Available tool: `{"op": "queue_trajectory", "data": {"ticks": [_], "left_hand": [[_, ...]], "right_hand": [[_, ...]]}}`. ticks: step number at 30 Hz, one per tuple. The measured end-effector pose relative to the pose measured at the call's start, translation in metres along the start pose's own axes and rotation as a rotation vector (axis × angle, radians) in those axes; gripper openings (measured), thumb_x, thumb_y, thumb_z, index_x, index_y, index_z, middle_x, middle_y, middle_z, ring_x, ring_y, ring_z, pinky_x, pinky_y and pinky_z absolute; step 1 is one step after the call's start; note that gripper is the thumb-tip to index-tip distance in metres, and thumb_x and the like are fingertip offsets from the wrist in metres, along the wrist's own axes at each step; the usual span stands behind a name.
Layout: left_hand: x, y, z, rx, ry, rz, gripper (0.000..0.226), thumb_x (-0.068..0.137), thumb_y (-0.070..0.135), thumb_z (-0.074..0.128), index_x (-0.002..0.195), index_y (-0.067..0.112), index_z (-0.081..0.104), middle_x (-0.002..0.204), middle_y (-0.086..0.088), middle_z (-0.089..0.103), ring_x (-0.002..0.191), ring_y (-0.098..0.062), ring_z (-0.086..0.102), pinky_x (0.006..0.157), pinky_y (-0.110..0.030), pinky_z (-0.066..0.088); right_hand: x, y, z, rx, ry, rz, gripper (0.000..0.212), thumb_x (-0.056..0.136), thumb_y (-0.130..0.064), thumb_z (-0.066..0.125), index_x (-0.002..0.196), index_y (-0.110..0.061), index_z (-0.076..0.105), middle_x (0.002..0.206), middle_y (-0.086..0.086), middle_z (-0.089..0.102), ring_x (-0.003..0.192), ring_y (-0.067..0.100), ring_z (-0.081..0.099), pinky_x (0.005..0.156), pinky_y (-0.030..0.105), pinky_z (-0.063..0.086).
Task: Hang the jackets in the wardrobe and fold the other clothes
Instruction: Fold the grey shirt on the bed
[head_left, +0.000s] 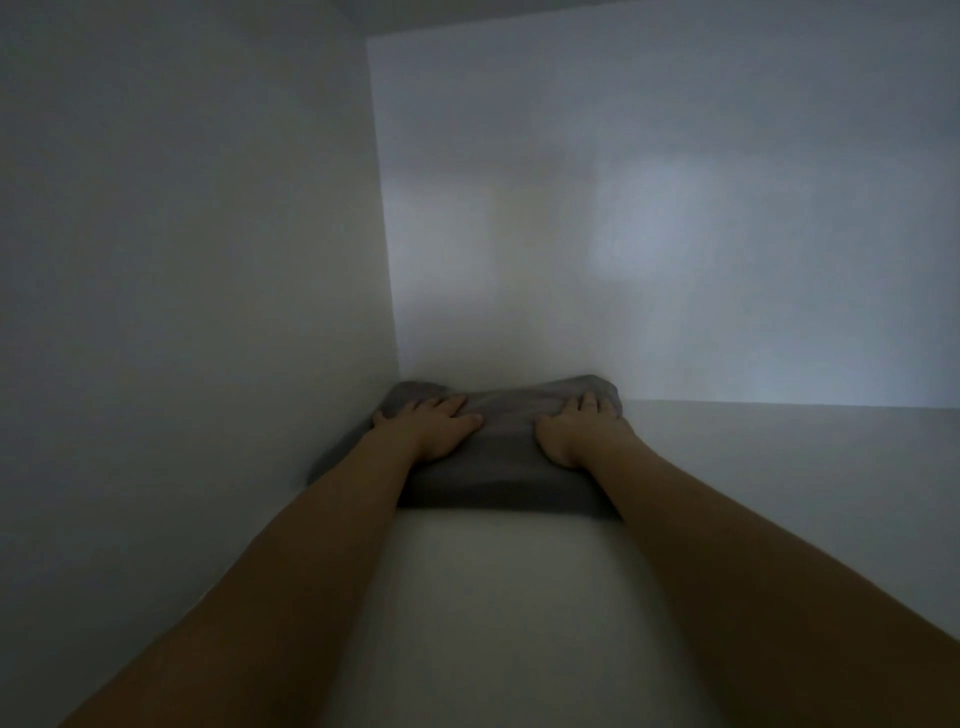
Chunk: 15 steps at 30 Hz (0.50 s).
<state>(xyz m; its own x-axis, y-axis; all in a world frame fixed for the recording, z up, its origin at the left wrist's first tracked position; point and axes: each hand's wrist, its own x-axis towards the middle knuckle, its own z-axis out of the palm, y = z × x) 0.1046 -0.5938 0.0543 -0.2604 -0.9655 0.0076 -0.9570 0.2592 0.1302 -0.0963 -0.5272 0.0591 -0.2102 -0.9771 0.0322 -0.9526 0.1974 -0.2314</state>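
Folded grey garment (498, 467): soft, matte, flat rectangular stack in shelf (519, 597) back-left corner, touching side wall (182, 312). Left hand (436, 423) and right hand (576, 431) pressed flat on top, fingers extended, gripping nothing. Dim, blurry; fabric type unclear.

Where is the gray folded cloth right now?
The gray folded cloth lies on the white shelf, pushed into its back left corner, under both hands.

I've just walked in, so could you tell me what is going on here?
A person is reaching into a white wardrobe compartment with both arms. The left hand and right hand lie flat on a folded grey garment, which sits on the shelf in the back left corner, against the side wall.
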Motion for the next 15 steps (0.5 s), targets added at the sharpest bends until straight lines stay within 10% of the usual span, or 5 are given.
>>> {"op": "queue_trajectory", "data": {"ticks": [9, 15], "left_hand": [[0.009, 0.0, 0.001, -0.025, 0.056, -0.014, 0.085, 0.08, 0.076, 0.015, 0.154, 0.034, 0.016, 0.163, 0.001, 0.015, 0.148, -0.026, 0.019, 0.118, -0.053, 0.015], [-0.053, 0.032, -0.036, 0.034, 0.286, -0.107, 0.056, 0.098, 0.053, 0.026, 0.134, 0.018, 0.051, 0.142, -0.015, 0.05, 0.126, -0.034, 0.05, 0.107, -0.049, 0.036]], "right_hand": [[0.013, 0.003, 0.001, 0.007, 0.002, 0.003, 0.072, 0.097, -0.047, 0.02, 0.154, -0.006, 0.003, 0.161, 0.014, -0.005, 0.149, 0.031, -0.002, 0.12, 0.044, 0.003], [-0.036, 0.024, -0.048, 0.162, 0.013, -0.086, 0.051, 0.104, -0.036, 0.031, 0.141, -0.002, 0.043, 0.146, 0.022, 0.041, 0.131, 0.036, 0.042, 0.111, 0.039, 0.033]]}}
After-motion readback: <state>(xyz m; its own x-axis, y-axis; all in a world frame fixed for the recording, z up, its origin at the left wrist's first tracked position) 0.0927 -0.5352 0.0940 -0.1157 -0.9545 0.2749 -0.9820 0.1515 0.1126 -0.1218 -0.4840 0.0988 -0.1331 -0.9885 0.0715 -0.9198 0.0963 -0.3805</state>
